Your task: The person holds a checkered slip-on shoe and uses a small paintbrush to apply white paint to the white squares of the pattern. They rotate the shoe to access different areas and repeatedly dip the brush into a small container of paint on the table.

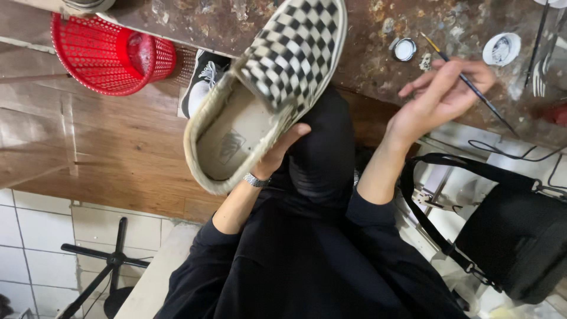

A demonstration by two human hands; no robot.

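Far left: red mesh basket lying on its side on the wooden floor. Next, black-and-white checkered slip-on shoe, opening toward camera, gripped at the side wall by left hand, thumb up along the rim. Above lap, against paint-spattered worktop. Right hand pinching thin paintbrush, other fingers spread. Far right: black bag.
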